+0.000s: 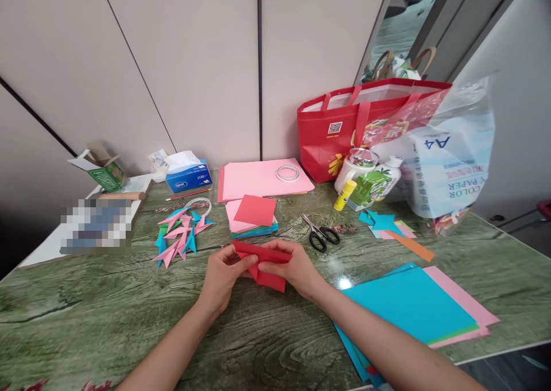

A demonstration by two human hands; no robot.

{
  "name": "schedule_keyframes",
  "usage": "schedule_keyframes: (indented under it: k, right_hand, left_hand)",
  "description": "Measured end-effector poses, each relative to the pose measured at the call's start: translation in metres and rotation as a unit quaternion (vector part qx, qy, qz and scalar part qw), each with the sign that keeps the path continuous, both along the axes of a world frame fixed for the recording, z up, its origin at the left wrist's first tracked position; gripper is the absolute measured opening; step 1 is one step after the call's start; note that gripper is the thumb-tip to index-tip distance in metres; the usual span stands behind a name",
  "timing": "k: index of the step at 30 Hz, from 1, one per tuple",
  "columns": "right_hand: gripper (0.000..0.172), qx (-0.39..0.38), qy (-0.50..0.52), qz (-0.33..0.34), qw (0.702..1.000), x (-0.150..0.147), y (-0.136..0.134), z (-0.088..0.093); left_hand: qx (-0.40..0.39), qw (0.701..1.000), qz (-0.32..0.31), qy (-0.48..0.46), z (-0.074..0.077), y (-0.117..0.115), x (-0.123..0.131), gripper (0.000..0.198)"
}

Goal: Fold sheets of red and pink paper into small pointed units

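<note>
Both my hands meet over the middle of the green wood-grain table (pixel 129 316), holding a partly folded red paper (pixel 264 264). My left hand (pixel 224 273) pinches its left end with closed fingers. My right hand (pixel 295 267) grips the right side, fingers curled over the fold. Just behind the paper lies a small stack of square sheets (pixel 253 216) with a red one on top. Black-handled scissors (pixel 321 234) rest to the right of my hands.
Folded pink and blue paper pieces (pixel 181 236) lie at the left. Large blue and pink sheets (pixel 413 305) cover the right front. At the back are pink sheets with a tape roll (pixel 287 173), a tissue box (pixel 188 175), a glue stick (pixel 344 196), a red bag (pixel 344 127) and a plastic bag of paper (pixel 447 161).
</note>
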State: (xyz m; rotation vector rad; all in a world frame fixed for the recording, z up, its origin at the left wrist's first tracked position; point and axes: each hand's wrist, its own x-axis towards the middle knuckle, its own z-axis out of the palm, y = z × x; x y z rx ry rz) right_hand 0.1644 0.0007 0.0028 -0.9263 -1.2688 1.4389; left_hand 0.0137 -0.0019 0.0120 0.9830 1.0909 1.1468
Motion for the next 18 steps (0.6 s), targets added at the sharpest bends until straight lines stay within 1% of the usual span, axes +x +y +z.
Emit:
schedule_keyframes:
  k: [7, 9, 15, 18]
  right_hand:
    - [0.021, -0.035, 0.023, -0.035, 0.998, -0.003, 0.0, -0.005]
    - [0.021, -0.045, 0.036, -0.041, 0.998, -0.002, 0.0, -0.006]
    - [0.024, -0.06, 0.05, -0.048, 0.996, 0.001, 0.001, -0.003]
    - [0.027, -0.056, 0.043, -0.047, 0.996, 0.001, 0.002, -0.002]
  left_hand:
    - [0.017, 0.999, -0.007, 0.031, -0.002, 0.0, 0.0, 0.021]
    - [0.016, 0.999, -0.024, 0.029, 0.0, 0.001, -0.001, 0.022]
    - [-0.001, 0.994, -0.108, -0.02, 0.008, 0.001, -0.004, 0.027]
    - [-0.015, 0.993, -0.11, -0.035, 0.008, 0.002, -0.005, 0.026]
